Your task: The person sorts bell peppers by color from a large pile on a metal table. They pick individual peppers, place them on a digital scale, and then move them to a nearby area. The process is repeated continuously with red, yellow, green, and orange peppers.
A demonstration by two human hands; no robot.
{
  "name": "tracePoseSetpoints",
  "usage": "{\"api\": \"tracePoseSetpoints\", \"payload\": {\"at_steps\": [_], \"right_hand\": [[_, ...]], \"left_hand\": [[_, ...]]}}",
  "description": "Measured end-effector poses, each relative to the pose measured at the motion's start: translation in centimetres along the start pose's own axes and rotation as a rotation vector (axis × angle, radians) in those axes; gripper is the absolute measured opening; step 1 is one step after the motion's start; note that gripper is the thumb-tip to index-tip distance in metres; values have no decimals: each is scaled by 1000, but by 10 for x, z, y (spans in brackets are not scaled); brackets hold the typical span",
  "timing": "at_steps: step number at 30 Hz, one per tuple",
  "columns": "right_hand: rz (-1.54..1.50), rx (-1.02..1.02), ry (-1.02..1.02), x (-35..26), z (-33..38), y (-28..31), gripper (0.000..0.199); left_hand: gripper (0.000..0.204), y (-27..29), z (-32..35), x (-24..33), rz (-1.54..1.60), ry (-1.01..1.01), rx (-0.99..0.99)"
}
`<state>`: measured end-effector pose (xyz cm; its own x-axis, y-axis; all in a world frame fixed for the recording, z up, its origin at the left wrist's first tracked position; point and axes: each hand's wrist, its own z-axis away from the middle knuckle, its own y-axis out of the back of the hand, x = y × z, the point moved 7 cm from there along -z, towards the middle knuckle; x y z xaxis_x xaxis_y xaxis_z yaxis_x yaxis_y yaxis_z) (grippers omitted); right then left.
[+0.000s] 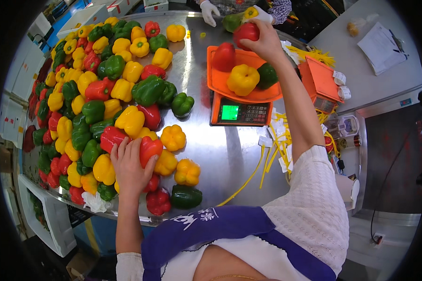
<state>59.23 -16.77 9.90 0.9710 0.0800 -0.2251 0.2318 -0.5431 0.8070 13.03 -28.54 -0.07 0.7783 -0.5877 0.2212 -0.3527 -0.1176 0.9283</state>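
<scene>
My right hand [267, 43] grips a red bell pepper [246, 34] above the far edge of the orange weighing scale [248, 122]. On its orange pan [267, 97] lie a red bell pepper [223, 57], a yellow one [243, 79] and a green one [267, 76]. At the near side of the large pepper pile, my left hand [130, 168] is closed around a red bell pepper [150, 149], thumb on the right. Another red pepper [112, 137] sits against its fingertips. The scale's green display is lit.
Mixed peppers [94, 89] cover the left of the metal table [220, 159]. Across it, a co-worker's white-gloved hand [210, 13] is near a green pepper [232, 21]. Yellow tag ties [276, 140] lie right of the scale, by an orange box [319, 79]. A clipboard [382, 49] rests farther right.
</scene>
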Motion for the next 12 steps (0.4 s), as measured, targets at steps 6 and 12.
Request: {"api": "tracePoseSetpoints", "payload": {"at_steps": [6, 12], "right_hand": [[-420, -236, 331, -186, 57, -26, 69], [-500, -468, 274, -240, 126, -140, 73]], "left_hand": [[58, -1, -5, 1, 5, -15, 6], [59, -1, 6, -6, -13, -7, 22]]}}
